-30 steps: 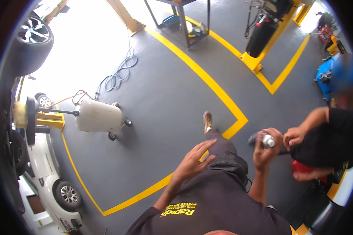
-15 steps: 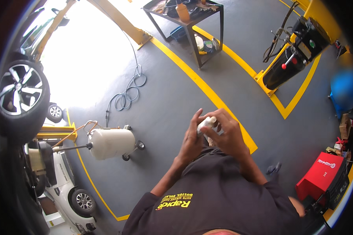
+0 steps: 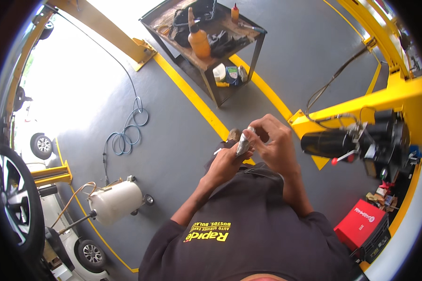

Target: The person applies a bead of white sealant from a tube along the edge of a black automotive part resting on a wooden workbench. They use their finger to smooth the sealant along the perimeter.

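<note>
- Head view: a small whitish tube (image 3: 244,142) is held aslant in the air in front of the dark shirt (image 3: 248,225), well apart from the bench (image 3: 159,19) and out beyond its near corner.
- The left hand (image 3: 226,164) has its fingers closed around the tube's lower end; the right hand (image 3: 275,143) pinches the upper end between thumb and fingers.
- Whether a cap is on cannot be told, as fingers cover both ends. If one end is open, a hard squeeze could push contents onto the skin or shirt.
- Uneven pressure between the two hands could twist or crease the tube, which looks soft-walled.
- Should the pinch slip, nothing lies under the tube to catch it but the shoe (image 3: 233,135) and the grey floor (image 3: 173,154); the bench is too far off.
- By the bench's near corner stands an orange bottle (image 3: 199,43); a bump against that corner could tip it over the edge.
- Dark crumpled items (image 3: 227,43) lie along the near right edge, and a tug on them might drag other things off.
- The hose (image 3: 126,134) lies in loose loops on the floor, a tripping hazard for anyone watching their hands.
</note>
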